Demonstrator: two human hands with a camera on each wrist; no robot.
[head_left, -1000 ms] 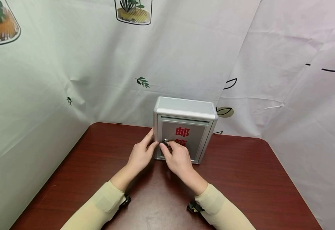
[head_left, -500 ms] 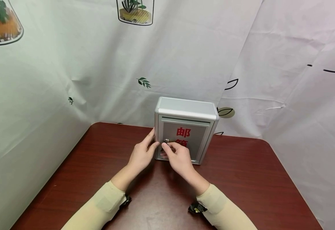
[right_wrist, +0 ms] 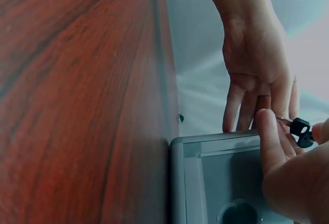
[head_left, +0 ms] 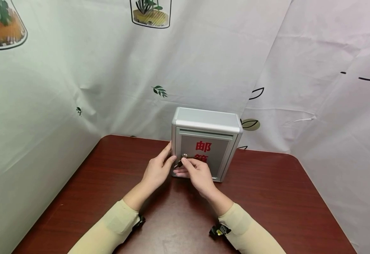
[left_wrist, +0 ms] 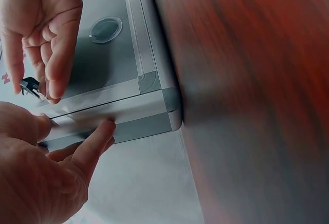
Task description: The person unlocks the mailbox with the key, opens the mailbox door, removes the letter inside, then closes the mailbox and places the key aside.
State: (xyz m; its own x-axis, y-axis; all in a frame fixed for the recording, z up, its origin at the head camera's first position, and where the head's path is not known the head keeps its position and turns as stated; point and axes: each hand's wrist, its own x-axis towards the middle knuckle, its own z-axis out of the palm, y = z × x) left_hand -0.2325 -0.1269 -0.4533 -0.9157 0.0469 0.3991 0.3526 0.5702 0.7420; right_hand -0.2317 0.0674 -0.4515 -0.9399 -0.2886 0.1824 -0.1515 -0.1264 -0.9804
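Note:
A silver metal mailbox (head_left: pixel 208 120) with red characters stands upright, its front door flush with the frame. My left hand (head_left: pixel 154 173) rests against its left side, fingers fairly straight along that side and thumb at the front edge. Between thumb and fingertips my right hand (head_left: pixel 199 174) pinches a black-headed key (left_wrist: pixel 31 86), its metal blade bare in the left wrist view. The key (right_wrist: pixel 299 127) is just below the round lock (head_left: pixel 184 155), apart from it and near the left edge. The other right fingers stretch across the door's lower left and hide part of it.
Under the box is a glossy reddish-brown table (head_left: pixel 267 197). White patterned cloth (head_left: pixel 204 53) hangs behind it and at both sides, close to the box's back. A round clear disc (left_wrist: pixel 106 30) sits low on the door.
My right hand has brought the key down from the lock, and its lower fingers have straightened toward the left edge. The left hand keeps its place on the box.

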